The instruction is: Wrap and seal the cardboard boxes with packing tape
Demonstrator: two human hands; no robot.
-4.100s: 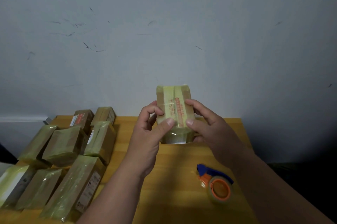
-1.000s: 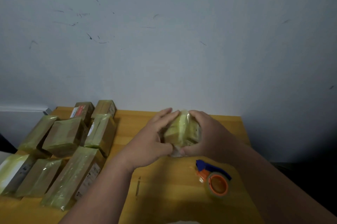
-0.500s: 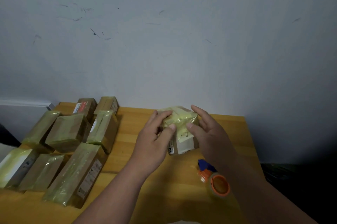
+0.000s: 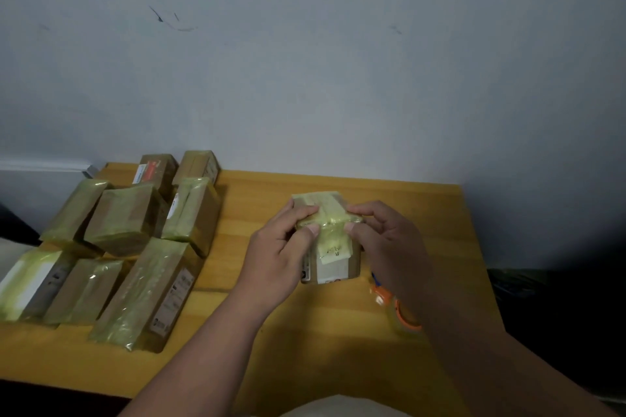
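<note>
Hands meet at the middle of the frame over a small box standing on the worktop. Left hand grips its left side, thumb pressing the yellowish tape at the top front edge; right hand grips the right side, thumb on the same strip. Tape roll lies just right of the box, partly hidden by the right forearm. Wrapped boxes crowd the left of the frame.
</note>
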